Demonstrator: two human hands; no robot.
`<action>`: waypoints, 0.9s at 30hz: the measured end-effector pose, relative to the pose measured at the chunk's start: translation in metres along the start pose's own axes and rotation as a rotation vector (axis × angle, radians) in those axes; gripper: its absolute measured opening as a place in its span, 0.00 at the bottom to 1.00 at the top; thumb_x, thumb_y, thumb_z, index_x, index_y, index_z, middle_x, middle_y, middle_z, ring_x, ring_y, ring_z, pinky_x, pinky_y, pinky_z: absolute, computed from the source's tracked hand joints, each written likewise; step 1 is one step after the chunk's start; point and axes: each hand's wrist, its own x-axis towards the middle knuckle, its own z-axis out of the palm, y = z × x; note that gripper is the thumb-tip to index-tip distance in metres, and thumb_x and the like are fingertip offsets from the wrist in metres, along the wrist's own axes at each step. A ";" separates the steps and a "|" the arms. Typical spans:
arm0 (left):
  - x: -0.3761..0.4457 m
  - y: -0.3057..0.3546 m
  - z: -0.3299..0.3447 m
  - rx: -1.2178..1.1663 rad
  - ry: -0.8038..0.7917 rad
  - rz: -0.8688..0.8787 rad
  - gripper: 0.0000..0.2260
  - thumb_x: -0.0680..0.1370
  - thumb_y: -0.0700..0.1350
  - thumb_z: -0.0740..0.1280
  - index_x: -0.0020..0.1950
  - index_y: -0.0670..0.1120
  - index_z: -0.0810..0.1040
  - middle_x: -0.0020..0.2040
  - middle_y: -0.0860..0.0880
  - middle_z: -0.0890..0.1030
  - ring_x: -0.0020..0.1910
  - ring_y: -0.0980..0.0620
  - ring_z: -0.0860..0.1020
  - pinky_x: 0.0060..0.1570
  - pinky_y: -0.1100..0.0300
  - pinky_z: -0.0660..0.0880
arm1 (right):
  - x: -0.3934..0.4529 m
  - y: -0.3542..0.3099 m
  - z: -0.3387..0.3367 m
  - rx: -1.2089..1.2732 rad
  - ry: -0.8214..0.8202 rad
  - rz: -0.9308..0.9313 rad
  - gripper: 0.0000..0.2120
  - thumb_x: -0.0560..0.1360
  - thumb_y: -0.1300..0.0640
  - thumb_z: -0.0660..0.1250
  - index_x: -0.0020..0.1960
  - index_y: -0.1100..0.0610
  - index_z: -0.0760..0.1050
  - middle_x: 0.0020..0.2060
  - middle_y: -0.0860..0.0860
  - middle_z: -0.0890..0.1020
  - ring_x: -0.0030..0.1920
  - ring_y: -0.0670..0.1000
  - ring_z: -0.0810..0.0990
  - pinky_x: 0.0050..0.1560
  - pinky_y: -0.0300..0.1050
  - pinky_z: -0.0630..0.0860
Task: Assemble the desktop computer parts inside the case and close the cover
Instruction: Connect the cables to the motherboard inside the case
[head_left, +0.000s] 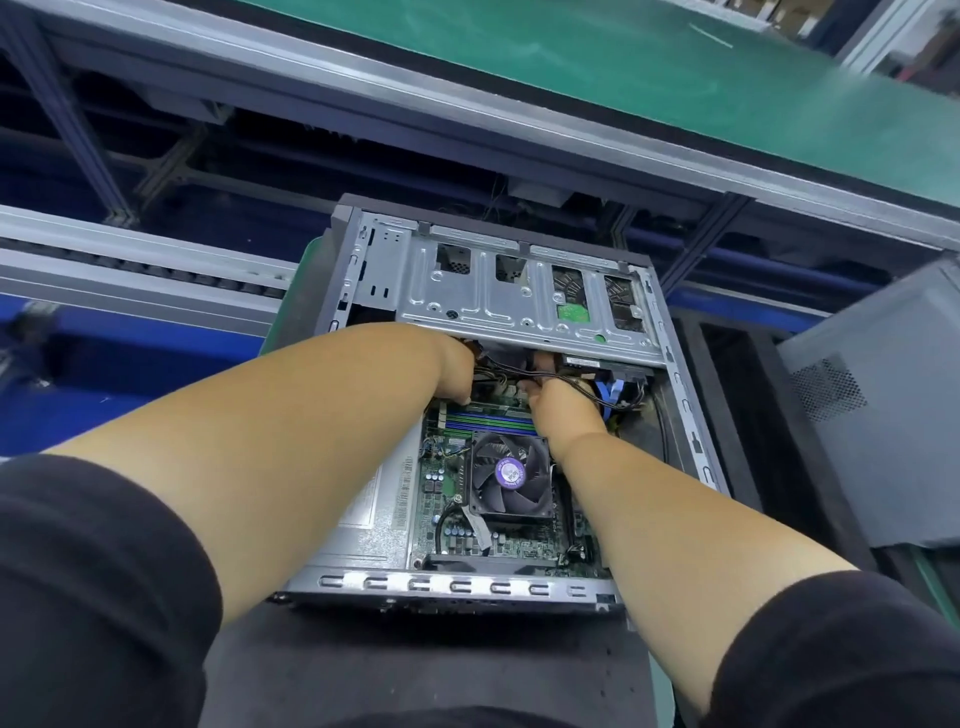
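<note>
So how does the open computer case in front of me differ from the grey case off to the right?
The open case lies flat with its side off, showing the motherboard, the fan and both hands working inside. The grey case on the right is closed on the sides that show, with only a perforated vent patch visible, and nobody touches it. Both are grey metal desktop cases.

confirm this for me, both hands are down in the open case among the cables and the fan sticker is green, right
Not quite. The head view shows the sticker on the fan is purple, not green. Both the left hand and right hand are in the open case among the cables.
</note>
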 end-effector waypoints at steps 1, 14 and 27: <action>0.000 0.000 0.000 0.001 0.001 0.002 0.20 0.82 0.51 0.62 0.69 0.40 0.72 0.65 0.44 0.76 0.59 0.47 0.75 0.52 0.57 0.68 | 0.000 0.000 0.000 -0.013 -0.003 0.005 0.16 0.84 0.54 0.55 0.64 0.58 0.76 0.57 0.60 0.81 0.57 0.60 0.80 0.49 0.45 0.71; -0.001 -0.001 -0.002 0.049 -0.054 0.000 0.18 0.83 0.50 0.60 0.69 0.41 0.72 0.66 0.44 0.75 0.60 0.46 0.74 0.51 0.57 0.67 | 0.002 -0.002 0.001 0.042 0.033 0.051 0.15 0.83 0.52 0.60 0.62 0.59 0.78 0.51 0.61 0.82 0.47 0.58 0.80 0.44 0.43 0.71; 0.004 -0.003 0.000 0.108 -0.075 -0.010 0.17 0.82 0.50 0.61 0.67 0.42 0.73 0.63 0.45 0.76 0.50 0.49 0.72 0.49 0.57 0.69 | 0.007 0.000 -0.002 0.201 -0.050 0.193 0.18 0.82 0.58 0.62 0.71 0.60 0.72 0.63 0.57 0.79 0.65 0.57 0.76 0.64 0.44 0.69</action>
